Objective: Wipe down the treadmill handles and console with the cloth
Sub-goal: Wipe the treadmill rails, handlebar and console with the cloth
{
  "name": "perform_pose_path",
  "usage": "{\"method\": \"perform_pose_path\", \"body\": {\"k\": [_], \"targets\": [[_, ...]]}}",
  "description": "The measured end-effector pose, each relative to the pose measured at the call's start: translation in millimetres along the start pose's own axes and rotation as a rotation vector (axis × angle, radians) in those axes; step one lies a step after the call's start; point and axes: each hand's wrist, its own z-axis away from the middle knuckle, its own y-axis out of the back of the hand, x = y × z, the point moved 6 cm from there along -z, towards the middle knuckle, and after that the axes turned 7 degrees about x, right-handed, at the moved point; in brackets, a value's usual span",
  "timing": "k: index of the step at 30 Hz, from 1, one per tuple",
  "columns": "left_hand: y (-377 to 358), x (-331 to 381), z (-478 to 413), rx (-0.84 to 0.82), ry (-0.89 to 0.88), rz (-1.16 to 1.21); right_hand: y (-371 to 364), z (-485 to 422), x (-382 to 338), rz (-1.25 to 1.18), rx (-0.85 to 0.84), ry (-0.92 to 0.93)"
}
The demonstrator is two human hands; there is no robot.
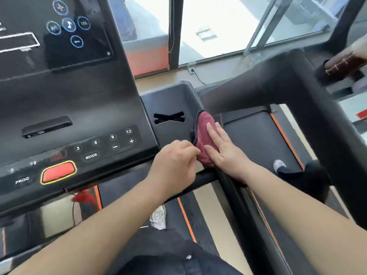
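Head view: a red cloth (205, 135) is being pressed against the right rim of the tray (170, 96) beside the console (69, 108) by the right hand (224, 149), fingers straight and flat. Its lower edge is being pinched by the curled left hand (174, 161), just above the handle (204, 178).

Cloth (205, 135) on tray (170, 98) edge, right of console (65, 96); handle (206, 178) just below console, belt (256, 139) right.
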Motion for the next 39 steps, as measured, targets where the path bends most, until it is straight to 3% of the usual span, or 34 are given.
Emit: {"method": "perform_pose_path", "body": {"k": [6, 9, 12, 14, 15, 18, 21, 26, 30, 33, 36, 39], "targets": [[-27, 63, 43, 0.083, 0.074, 0.030, -10, 86, 26, 0.051, 0.058, 0.063], [-51, 88, 59, 0.020, 0.129, 0.097, -17, 131, 39, 0.084, 0.117, 0.109], [-82, 108, 75, -0.177, 0.192, 0.121, -10, 163, 58, -0.357, 0.086, -0.028], [-96, 117, 79, -0.212, 0.193, 0.070, 7, 182, 80, -0.689, 0.174, -0.195], [-100, 120, 76, -0.215, 0.181, 0.016, 16, 192, 91, -0.716, 0.244, -0.247], [-116, 122, 56, -0.328, 0.123, -0.284, 32, 225, 124, -0.567, 0.385, -0.378], [-129, 115, 45, -0.419, 0.131, -0.443, 28, 255, 144, -0.633, 0.344, -0.508], [-145, 154, 94, -0.358, -0.071, -0.394, 12, 301, 168, -0.643, 0.289, -0.597], [-146, 166, 113, -0.407, -0.228, -0.354, -2, 344, 187, -0.659, 0.321, -0.646], [-151, 160, 88, -0.443, -0.197, -0.411, -9, 376, 199, -0.659, 0.356, -0.687], [-162, 178, 103, -0.354, -0.068, -0.449, -14, 402, 203, -0.670, 0.403, -0.702], [-170, 219, 159, -0.325, -0.276, -0.337, -14, 422, 200, -0.692, 0.448, -0.713]]}}
